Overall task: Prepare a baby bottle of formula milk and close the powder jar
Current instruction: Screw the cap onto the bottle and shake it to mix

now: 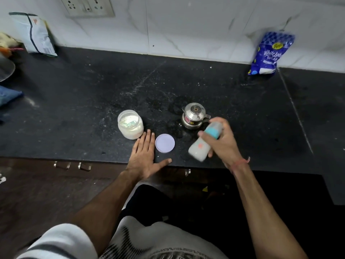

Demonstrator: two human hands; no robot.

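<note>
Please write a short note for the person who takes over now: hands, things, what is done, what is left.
Right hand: holds the tilted baby bottle with blue collar, milky inside, blurred.
Left hand: flat and empty on the black counter.
Clear powder jar: open, beside the left fingertips. Its round lilac lid lies between the hands.
Done: bottle filled and capped.
Left: put the lid on the jar.

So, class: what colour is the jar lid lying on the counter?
Pale lilac lid, seen in the head view.

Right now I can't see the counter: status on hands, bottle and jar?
Right hand gripping the tilted, blurred baby bottle. Left hand flat on the counter. Powder jar open, its lid lying alongside. Nothing in the way.
</note>
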